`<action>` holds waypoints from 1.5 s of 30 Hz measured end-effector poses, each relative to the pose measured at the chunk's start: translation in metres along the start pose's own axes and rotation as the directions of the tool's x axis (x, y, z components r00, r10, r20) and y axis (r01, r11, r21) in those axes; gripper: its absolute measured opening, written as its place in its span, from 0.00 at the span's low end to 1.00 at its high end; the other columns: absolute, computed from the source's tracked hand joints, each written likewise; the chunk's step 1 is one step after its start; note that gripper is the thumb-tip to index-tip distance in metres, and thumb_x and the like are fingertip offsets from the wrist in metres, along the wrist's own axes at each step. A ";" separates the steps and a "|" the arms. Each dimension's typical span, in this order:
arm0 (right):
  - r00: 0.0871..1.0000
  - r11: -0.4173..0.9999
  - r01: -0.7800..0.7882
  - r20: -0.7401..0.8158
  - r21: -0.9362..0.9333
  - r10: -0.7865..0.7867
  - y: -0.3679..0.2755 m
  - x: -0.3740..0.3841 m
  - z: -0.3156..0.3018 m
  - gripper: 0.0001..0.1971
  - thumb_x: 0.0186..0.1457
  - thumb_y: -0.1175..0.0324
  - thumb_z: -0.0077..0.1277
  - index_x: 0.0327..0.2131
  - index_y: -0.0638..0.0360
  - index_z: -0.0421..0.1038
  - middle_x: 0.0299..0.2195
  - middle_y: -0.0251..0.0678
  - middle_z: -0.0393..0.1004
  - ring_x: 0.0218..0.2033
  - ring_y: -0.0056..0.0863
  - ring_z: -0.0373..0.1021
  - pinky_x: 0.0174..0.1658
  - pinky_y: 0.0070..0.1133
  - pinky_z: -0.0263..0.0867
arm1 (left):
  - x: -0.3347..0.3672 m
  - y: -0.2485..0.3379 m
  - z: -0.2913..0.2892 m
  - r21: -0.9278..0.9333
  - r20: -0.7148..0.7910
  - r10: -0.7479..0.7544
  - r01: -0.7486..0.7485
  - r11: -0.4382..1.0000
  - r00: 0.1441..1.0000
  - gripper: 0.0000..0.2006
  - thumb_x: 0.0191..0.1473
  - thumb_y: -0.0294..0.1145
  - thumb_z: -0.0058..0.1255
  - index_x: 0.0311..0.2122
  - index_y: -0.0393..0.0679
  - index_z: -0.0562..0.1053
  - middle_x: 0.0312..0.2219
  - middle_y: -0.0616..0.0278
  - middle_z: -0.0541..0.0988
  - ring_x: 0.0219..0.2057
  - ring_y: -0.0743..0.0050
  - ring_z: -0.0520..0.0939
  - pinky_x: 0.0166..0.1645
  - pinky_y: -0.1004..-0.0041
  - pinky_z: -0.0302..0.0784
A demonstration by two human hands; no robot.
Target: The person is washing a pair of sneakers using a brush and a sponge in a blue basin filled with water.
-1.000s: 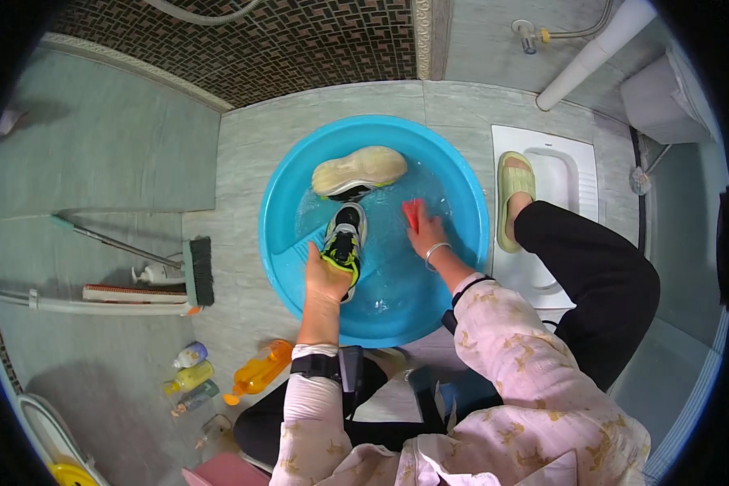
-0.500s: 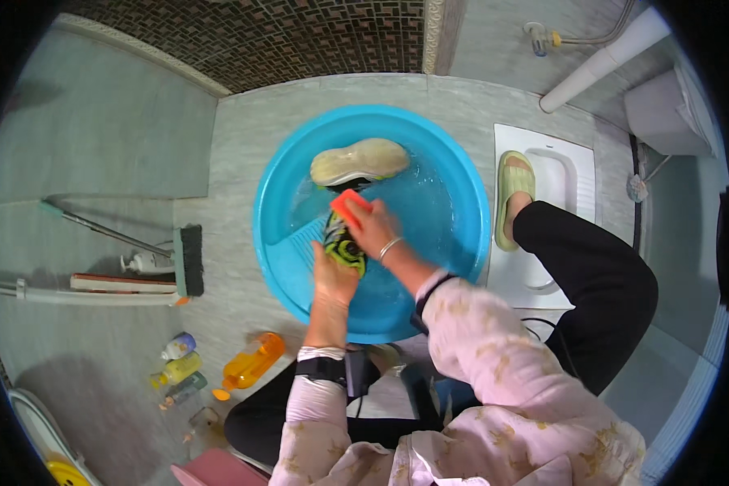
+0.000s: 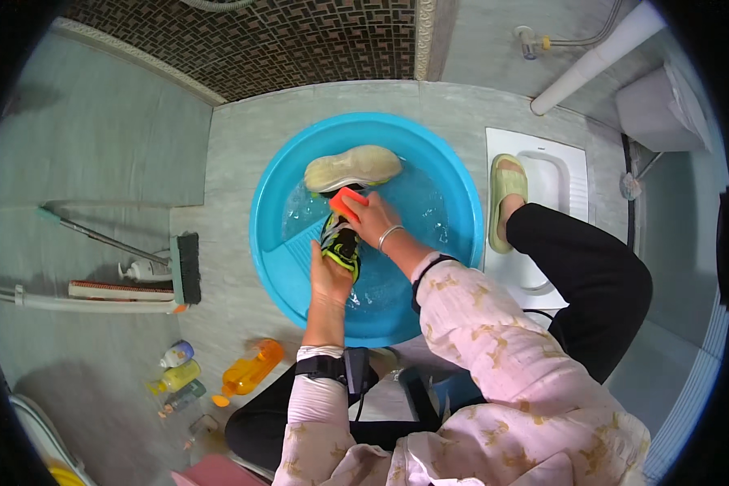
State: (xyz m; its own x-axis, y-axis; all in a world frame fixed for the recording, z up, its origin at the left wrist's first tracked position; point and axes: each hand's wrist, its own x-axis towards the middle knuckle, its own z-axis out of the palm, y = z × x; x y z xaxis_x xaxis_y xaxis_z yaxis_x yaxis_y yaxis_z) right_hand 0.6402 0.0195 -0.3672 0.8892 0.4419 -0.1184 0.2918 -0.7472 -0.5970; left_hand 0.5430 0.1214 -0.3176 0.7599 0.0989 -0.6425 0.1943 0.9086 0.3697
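Note:
A large blue basin [image 3: 454,174] of water stands on the floor in front of me. Over it my left hand [image 3: 330,275] grips a black and yellow-green sneaker [image 3: 344,245] by its near end. My right hand [image 3: 371,220] is closed around an orange-red brush or sponge [image 3: 348,202], which meets the shoe's far end; its underside is hidden. Behind it, a second shoe [image 3: 352,168] lies tipped in the water, its pale sole turned up. Beneath the held sneaker, at the left, a ribbed washboard part [image 3: 296,253] slopes down inside the basin.
To the left lie an orange bottle [image 3: 253,371] and several small bottles [image 3: 176,377]. A floor broom [image 3: 188,269] leans at the left wall. My slippered foot [image 3: 508,198] rests on the white squat toilet [image 3: 577,174] at the right. A grey bin [image 3: 660,109] stands far right.
The whole view has shifted slightly. Both hands keep their holds on the sneaker and the orange-red piece; the sneaker is turned a little, showing more of its black upper.

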 end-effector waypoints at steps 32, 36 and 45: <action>0.972 0.958 0.205 0.070 0.201 -0.223 -0.016 -0.105 -0.013 0.28 0.50 0.61 0.49 0.56 0.45 0.55 0.31 0.47 0.63 0.33 0.44 0.65 0.33 0.32 0.63 | -0.007 0.054 -0.030 -0.220 -0.388 -0.039 -0.052 0.974 0.921 0.15 0.53 0.32 0.37 0.42 0.35 0.68 0.35 0.51 0.75 0.37 0.55 0.77 0.45 0.60 0.72; 0.971 0.988 0.138 0.204 -0.064 -0.123 0.032 -0.081 -0.030 0.28 0.51 0.56 0.46 0.56 0.40 0.55 0.36 0.48 0.63 0.36 0.45 0.66 0.38 0.35 0.63 | -0.001 0.060 -0.046 -0.310 -0.372 -0.065 -0.058 0.949 0.926 0.14 0.53 0.32 0.35 0.39 0.34 0.68 0.31 0.53 0.75 0.30 0.57 0.77 0.33 0.64 0.76; 0.930 0.946 -0.315 0.172 -0.076 0.324 0.050 -0.067 -0.016 0.31 0.51 0.56 0.46 0.58 0.45 0.49 0.42 0.54 0.63 0.42 0.49 0.65 0.42 0.35 0.64 | -0.003 0.067 -0.064 -0.253 -0.390 -0.010 -0.097 0.963 0.921 0.14 0.54 0.29 0.35 0.41 0.34 0.69 0.35 0.51 0.75 0.33 0.57 0.77 0.38 0.63 0.75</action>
State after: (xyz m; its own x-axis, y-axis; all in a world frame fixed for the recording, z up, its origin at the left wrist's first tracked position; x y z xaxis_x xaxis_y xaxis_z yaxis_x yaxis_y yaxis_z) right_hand 0.6005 -0.0556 -0.3769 0.8614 0.2543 -0.4397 0.0223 -0.8837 -0.4675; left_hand 0.5145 0.2082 -0.3336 0.4559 0.2404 -0.8569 -0.0436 0.9677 0.2483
